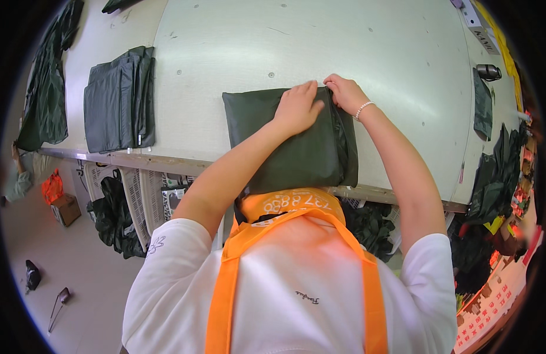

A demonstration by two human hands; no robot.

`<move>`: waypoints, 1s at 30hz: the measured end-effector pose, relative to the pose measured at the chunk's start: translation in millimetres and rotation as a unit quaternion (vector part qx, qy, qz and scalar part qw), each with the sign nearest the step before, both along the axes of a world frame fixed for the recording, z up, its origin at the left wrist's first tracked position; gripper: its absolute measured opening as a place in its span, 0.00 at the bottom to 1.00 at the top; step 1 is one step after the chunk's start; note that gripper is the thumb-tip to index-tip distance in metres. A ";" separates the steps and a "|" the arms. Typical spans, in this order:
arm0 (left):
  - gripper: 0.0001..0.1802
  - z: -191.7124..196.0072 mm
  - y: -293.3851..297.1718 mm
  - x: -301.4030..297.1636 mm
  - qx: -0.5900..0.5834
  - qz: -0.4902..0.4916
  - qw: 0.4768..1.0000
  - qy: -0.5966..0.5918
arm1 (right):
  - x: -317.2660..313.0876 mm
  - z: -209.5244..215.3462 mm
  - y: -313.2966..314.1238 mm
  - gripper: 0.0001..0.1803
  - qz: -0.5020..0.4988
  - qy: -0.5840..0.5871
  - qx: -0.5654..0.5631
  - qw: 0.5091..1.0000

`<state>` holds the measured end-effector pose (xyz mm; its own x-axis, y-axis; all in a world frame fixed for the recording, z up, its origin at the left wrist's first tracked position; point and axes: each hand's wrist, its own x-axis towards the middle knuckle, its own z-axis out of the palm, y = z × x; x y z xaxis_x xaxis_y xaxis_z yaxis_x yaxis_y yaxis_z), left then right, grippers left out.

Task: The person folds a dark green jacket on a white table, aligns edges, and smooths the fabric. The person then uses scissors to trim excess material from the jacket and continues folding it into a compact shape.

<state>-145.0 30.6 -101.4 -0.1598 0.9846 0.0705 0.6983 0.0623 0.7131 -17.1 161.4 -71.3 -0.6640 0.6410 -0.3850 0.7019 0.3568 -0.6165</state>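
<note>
A dark green folded garment (296, 150) lies on the pale worktable (320, 47) near its front edge. My left hand (299, 107) presses flat on the garment's upper middle, fingers together. My right hand (344, 91), with a bead bracelet at the wrist, pinches the garment's top right corner at the fold. Both forearms reach up from my white shirt and orange apron straps.
A stack of folded dark green garments (118, 100) sits at the table's left. More dark fabric hangs off the far left edge (46, 88) and right side (482, 106). White crates with dark pieces (122, 212) stand under the table. A cardboard box (65, 209) rests on the floor.
</note>
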 end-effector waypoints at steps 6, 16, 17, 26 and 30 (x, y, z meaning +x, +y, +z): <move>0.14 6.0 46.1 8.3 -0.193 0.068 0.976 0.074 | 1.0 7.9 -10.4 0.08 -0.007 -0.031 0.086 0.996; 0.16 -3.7 66.0 -0.2 -0.268 0.095 0.959 0.012 | 66.7 36.8 -70.8 0.07 0.128 0.040 0.156 0.979; 0.16 -3.6 66.4 0.9 -0.270 0.093 0.958 0.014 | 79.5 39.3 -85.7 0.07 0.153 0.034 0.176 0.972; 0.17 -2.7 65.7 6.4 -0.257 0.092 0.961 0.036 | 137.6 53.3 -184.7 0.07 0.146 -0.005 0.161 0.976; 0.18 -3.6 67.2 9.0 -0.244 0.086 0.965 0.035 | 138.8 31.5 -195.1 0.08 0.162 -0.025 0.203 0.965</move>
